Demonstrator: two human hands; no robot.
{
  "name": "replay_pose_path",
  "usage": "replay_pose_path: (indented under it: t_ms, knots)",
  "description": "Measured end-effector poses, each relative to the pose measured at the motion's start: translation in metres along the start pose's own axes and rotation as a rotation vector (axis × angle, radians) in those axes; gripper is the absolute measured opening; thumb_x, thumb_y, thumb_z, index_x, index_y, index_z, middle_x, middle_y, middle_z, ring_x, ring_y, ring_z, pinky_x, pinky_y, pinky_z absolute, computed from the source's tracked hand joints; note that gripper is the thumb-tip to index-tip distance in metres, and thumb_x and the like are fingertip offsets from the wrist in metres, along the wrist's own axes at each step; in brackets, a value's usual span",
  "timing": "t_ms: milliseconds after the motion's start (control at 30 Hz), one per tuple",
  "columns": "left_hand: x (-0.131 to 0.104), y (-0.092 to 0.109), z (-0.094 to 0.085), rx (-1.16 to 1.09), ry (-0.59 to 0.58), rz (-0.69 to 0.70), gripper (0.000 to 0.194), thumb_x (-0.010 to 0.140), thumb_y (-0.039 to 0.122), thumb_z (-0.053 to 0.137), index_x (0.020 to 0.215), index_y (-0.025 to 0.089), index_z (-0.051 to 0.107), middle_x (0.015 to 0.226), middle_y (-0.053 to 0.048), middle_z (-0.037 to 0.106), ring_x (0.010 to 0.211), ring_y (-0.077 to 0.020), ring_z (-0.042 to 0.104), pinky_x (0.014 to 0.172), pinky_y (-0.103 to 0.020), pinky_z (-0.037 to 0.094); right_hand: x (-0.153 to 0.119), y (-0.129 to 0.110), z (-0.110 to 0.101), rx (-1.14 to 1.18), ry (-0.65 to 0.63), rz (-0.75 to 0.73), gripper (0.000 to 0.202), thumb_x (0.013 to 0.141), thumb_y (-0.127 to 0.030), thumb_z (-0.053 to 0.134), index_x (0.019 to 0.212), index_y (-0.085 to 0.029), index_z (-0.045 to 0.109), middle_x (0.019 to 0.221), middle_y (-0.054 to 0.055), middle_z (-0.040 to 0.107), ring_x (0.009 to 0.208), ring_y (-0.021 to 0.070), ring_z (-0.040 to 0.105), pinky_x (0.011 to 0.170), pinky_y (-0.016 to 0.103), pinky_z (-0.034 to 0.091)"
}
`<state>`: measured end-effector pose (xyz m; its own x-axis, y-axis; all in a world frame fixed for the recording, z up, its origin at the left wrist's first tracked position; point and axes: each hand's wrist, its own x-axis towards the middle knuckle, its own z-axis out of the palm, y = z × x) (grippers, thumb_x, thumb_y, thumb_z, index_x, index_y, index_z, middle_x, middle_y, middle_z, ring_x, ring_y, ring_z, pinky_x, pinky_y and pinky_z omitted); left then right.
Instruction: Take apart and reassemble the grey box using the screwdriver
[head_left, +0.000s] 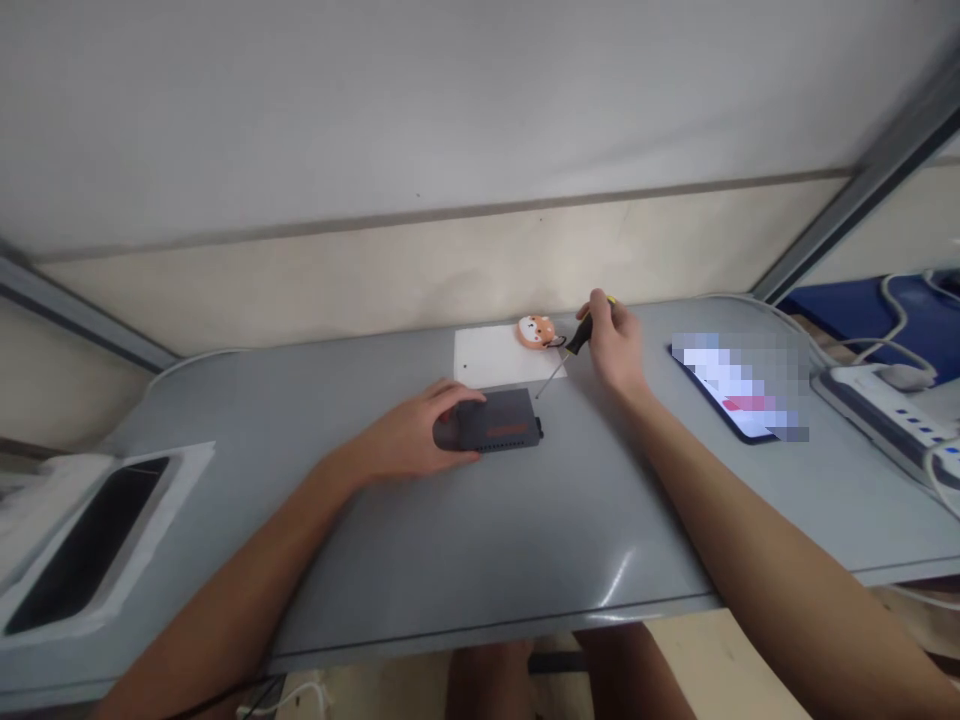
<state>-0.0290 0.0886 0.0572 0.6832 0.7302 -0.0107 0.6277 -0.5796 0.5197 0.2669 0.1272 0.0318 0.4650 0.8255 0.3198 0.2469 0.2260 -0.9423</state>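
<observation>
My left hand (416, 432) is closed around the left end of a small dark box (499, 418) with vent holes along its near side and reddish lettering on top. The box lies flat on the grey table. A screwdriver (579, 336) with a black and yellow handle is gripped in my right hand (616, 345). Its thin shaft slants down to the left, and the tip is close to the box's far right corner; I cannot tell whether it touches. Behind the box, an orange and white animal-faced case (536, 331) rests on a white sheet (484, 352).
A lit phone (724, 390), partly blurred out, lies to the right. Beyond it is a white power strip (892, 415) with cables. On the far left, a dark slab-like object (90, 540) lies on white wrapping. A wall panel (360, 275) borders the table (480, 560) at the back.
</observation>
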Motion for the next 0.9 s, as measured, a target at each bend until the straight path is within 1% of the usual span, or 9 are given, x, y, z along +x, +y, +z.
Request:
replay_pose_path:
  t_ms: [133,267,367,467,533,600,667,800,900]
  knots:
    - [-0.001,0.002,0.001,0.026,0.032,0.041,0.056,0.087,0.049,0.072,0.138,0.028,0.061,0.129,-0.007,0.066,0.107,-0.0238,0.065,0.093,-0.035,0.053,0.002,0.003,-0.001,0.059,0.042,0.047,0.049,0.096,-0.063,0.05,0.07,-0.022,0.058,0.062,0.0,0.046,0.059,0.015,0.047,0.059,0.031,0.039]
    - [-0.003,0.002,0.002,0.029,0.025,-0.002,0.054,0.092,0.051,0.066,0.141,0.03,0.061,0.126,-0.007,0.07,0.094,-0.0216,0.066,0.085,-0.034,0.054,0.006,0.009,-0.002,0.082,0.075,0.078,0.051,0.095,-0.065,0.05,0.07,-0.022,0.058,0.06,-0.001,0.045,0.056,0.0147,0.046,0.055,0.031,0.038]
    - [-0.003,0.003,0.002,0.002,0.031,-0.02,0.049,0.097,0.05,0.057,0.14,0.028,0.063,0.126,-0.006,0.071,0.1,-0.023,0.068,0.089,-0.035,0.053,0.008,0.011,-0.001,0.119,0.103,0.107,0.052,0.094,-0.068,0.051,0.07,-0.022,0.059,0.061,-0.001,0.046,0.054,0.0131,0.045,0.051,0.029,0.037]
    - [0.0,0.003,0.005,-0.072,0.061,-0.019,0.042,0.102,0.047,0.047,0.131,0.025,0.068,0.118,-0.006,0.073,0.1,-0.0227,0.067,0.088,-0.034,0.053,0.01,0.01,-0.002,0.205,0.144,0.175,0.05,0.091,-0.067,0.055,0.071,-0.021,0.059,0.06,-0.002,0.043,0.05,0.0106,0.041,0.045,0.027,0.032]
    - [0.003,0.002,0.01,-0.131,0.096,-0.037,0.042,0.104,0.048,0.041,0.113,0.021,0.072,0.102,-0.005,0.073,0.089,-0.0207,0.066,0.079,-0.032,0.053,0.01,0.008,-0.002,0.297,0.143,0.222,0.049,0.09,-0.066,0.058,0.072,-0.021,0.059,0.057,-0.004,0.04,0.045,0.0091,0.036,0.042,0.026,0.027]
    - [0.006,0.0,0.015,-0.183,0.165,-0.074,0.047,0.105,0.052,0.039,0.098,0.018,0.07,0.086,-0.003,0.069,0.076,-0.0179,0.062,0.07,-0.029,0.05,0.011,0.006,-0.001,0.395,0.104,0.252,0.049,0.088,-0.067,0.061,0.073,-0.021,0.059,0.055,-0.005,0.037,0.043,0.0077,0.031,0.04,0.026,0.022]
    - [0.009,-0.005,0.021,-0.24,0.244,-0.09,0.048,0.105,0.055,0.039,0.095,0.018,0.067,0.08,-0.002,0.066,0.071,-0.0161,0.059,0.066,-0.027,0.049,0.01,0.004,0.0,0.473,0.045,0.277,0.049,0.085,-0.068,0.065,0.074,-0.021,0.059,0.054,-0.006,0.036,0.042,0.0068,0.029,0.039,0.025,0.018]
    - [0.013,-0.016,0.028,-0.337,0.284,-0.036,0.045,0.103,0.059,0.045,0.116,0.02,0.064,0.091,-0.004,0.068,0.075,-0.0158,0.061,0.067,-0.027,0.051,0.003,0.0,0.006,0.547,-0.102,0.328,0.05,0.08,-0.071,0.069,0.079,-0.021,0.061,0.051,-0.007,0.037,0.041,0.0068,0.025,0.041,0.027,0.016]
    - [0.013,-0.022,0.032,-0.332,0.364,0.05,0.048,0.098,0.059,0.057,0.128,0.022,0.059,0.106,-0.007,0.07,0.076,-0.0146,0.062,0.067,-0.027,0.053,-0.007,-0.004,0.013,0.528,-0.264,0.33,0.053,0.079,-0.073,0.069,0.08,-0.021,0.064,0.052,-0.005,0.046,0.043,0.0076,0.027,0.043,0.028,0.015]
